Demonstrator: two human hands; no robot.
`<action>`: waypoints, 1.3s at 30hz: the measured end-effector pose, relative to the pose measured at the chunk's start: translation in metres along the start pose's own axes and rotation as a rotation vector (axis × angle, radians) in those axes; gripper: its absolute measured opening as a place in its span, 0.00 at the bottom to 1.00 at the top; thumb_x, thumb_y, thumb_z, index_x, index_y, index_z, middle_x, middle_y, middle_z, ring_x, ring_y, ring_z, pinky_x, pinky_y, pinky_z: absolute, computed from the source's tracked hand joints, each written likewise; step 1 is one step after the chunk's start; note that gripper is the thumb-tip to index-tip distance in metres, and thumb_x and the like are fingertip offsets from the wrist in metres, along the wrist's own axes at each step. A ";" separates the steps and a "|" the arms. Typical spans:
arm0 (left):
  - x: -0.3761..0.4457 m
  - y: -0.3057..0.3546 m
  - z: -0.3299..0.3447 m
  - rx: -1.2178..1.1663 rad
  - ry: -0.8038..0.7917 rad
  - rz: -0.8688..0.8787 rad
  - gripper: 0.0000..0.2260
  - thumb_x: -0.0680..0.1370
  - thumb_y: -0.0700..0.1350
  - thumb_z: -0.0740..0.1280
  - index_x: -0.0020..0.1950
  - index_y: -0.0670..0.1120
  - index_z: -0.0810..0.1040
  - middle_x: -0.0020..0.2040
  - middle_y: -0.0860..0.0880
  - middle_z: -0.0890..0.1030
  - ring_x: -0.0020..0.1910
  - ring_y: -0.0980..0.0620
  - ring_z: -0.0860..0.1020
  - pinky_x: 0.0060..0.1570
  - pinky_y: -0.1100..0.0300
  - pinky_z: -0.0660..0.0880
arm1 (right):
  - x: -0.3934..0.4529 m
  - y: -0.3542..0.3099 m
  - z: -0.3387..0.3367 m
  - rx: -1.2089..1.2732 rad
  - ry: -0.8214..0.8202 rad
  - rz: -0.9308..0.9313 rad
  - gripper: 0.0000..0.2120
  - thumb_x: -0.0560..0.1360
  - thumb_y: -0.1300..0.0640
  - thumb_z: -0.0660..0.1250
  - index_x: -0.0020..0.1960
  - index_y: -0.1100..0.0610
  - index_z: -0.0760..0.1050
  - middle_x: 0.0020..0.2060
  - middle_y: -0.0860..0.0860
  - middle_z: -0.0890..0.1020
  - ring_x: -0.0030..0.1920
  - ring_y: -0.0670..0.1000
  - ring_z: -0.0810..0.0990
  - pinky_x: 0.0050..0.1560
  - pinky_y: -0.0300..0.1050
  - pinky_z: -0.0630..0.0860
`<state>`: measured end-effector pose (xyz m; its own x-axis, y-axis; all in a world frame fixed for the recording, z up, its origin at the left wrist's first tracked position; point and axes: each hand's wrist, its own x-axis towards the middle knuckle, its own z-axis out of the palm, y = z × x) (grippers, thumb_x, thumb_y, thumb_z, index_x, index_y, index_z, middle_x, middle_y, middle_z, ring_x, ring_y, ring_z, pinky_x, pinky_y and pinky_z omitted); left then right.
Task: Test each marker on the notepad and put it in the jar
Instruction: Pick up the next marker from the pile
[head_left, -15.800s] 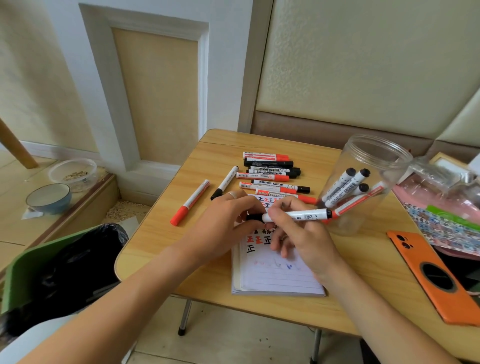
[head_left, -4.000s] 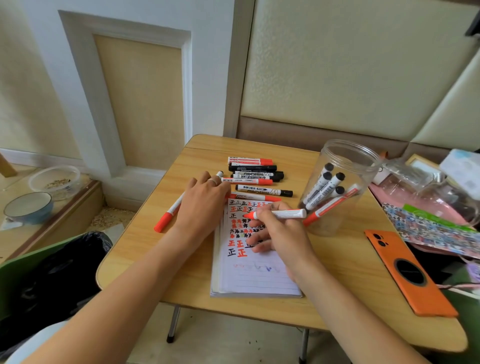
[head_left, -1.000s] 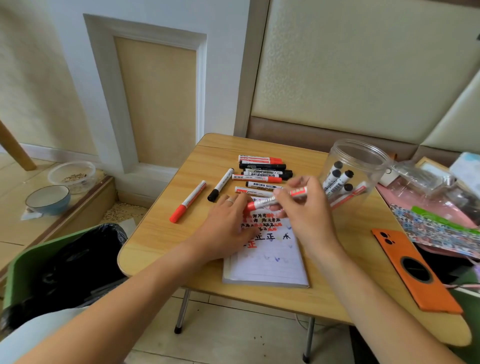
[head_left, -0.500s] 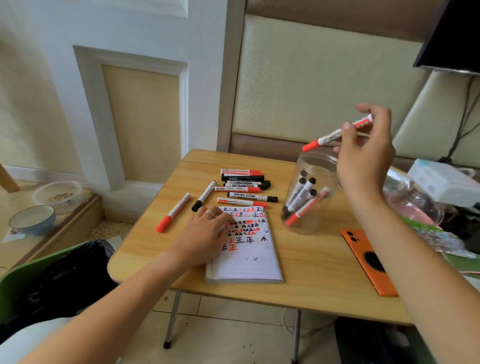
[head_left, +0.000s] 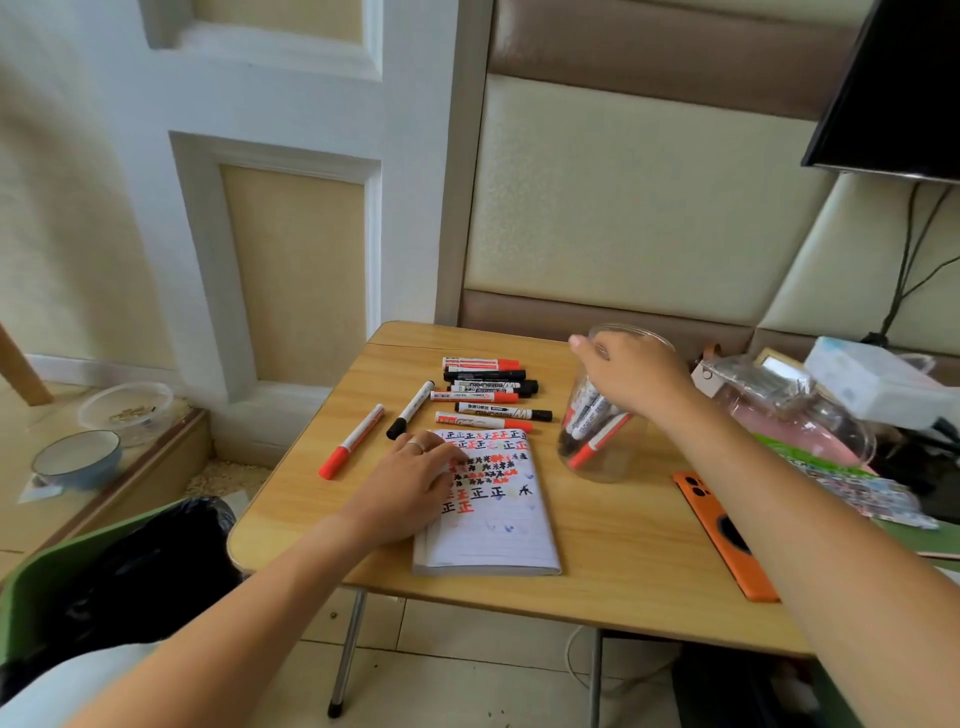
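Markers (head_left: 592, 423) slanted inside clear round jar (head_left: 605, 457), right hand (head_left: 631, 376) above

We see a small wooden table (head_left: 623, 551) carrying a notepad (head_left: 493, 525), loose markers (head_left: 483, 395), a clear jar (head_left: 602, 447) and an orange phone (head_left: 727, 535).

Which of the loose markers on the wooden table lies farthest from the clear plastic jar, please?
The thin white marker with the orange cap, lying alone at the far left beyond the black-capped marker; the others sit nearer the jar.
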<state>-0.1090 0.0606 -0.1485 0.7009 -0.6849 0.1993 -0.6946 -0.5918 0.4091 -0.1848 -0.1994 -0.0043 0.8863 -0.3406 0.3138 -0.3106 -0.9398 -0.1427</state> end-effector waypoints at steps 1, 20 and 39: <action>0.000 0.000 0.000 -0.001 0.005 0.003 0.16 0.85 0.49 0.57 0.71 0.58 0.73 0.72 0.52 0.69 0.71 0.51 0.64 0.68 0.56 0.65 | 0.001 0.000 0.001 -0.054 -0.007 0.005 0.19 0.83 0.40 0.55 0.48 0.52 0.77 0.46 0.54 0.84 0.49 0.58 0.81 0.48 0.49 0.76; 0.012 -0.008 0.002 -0.046 0.066 0.039 0.13 0.79 0.49 0.64 0.63 0.58 0.75 0.71 0.55 0.69 0.70 0.53 0.63 0.68 0.57 0.65 | -0.012 -0.053 0.090 0.100 0.024 -0.232 0.10 0.83 0.65 0.61 0.53 0.57 0.81 0.48 0.50 0.81 0.47 0.51 0.80 0.50 0.49 0.81; 0.012 -0.018 0.016 -0.064 0.229 0.147 0.11 0.81 0.54 0.64 0.62 0.53 0.73 0.64 0.55 0.72 0.63 0.53 0.65 0.64 0.55 0.67 | 0.016 -0.057 0.134 0.059 0.092 -0.350 0.13 0.79 0.60 0.66 0.63 0.53 0.74 0.52 0.47 0.76 0.41 0.47 0.77 0.38 0.46 0.80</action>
<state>-0.0910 0.0559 -0.1679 0.6165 -0.6433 0.4539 -0.7852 -0.4598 0.4148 -0.1073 -0.1472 -0.1170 0.8998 -0.0026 0.4362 0.0287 -0.9975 -0.0653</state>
